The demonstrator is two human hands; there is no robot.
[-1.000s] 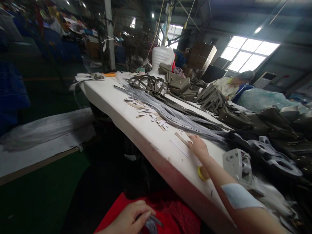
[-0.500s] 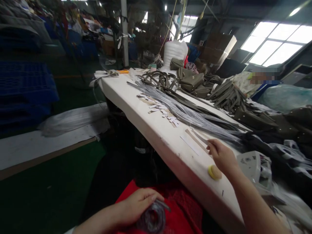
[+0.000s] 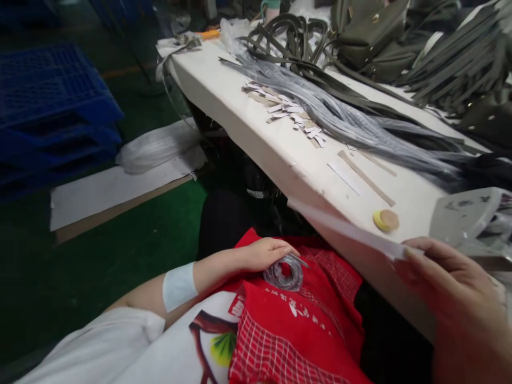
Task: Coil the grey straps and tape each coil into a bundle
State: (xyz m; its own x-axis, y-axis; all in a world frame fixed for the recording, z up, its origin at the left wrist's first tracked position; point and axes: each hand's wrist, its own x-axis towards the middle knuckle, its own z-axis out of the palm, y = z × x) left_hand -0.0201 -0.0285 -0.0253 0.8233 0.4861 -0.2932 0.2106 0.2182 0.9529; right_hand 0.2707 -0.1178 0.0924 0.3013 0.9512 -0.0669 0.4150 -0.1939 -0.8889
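Observation:
My left hand (image 3: 266,254) rests on the red apron, fingers closed over a small coil of grey strap (image 3: 296,278) in what looks like clear film. A thin end sticks out of the coil beside my fingertips. At the right, my right hand (image 3: 456,277) pinches one end of a long, thin white strip (image 3: 352,226), slightly blurred. That strip stretches left past the table's front edge, above my lap. On the white table (image 3: 256,125) behind it lie a narrow brown strip (image 3: 368,178) and a round yellow-edged roll (image 3: 386,220), apparently tape.
Cut paper scraps (image 3: 296,114) lie along the table. Behind them run long film-wrapped grey straps (image 3: 340,114), dark strap loops (image 3: 288,37) and olive bags (image 3: 372,34). A white plastic container (image 3: 460,213) stands at the right. Blue pallets (image 3: 52,101) are stacked on the floor.
My right hand has come off the tabletop toward me, now with the white strip raised in it. My left hand still holds the coil. The view has tilted down.

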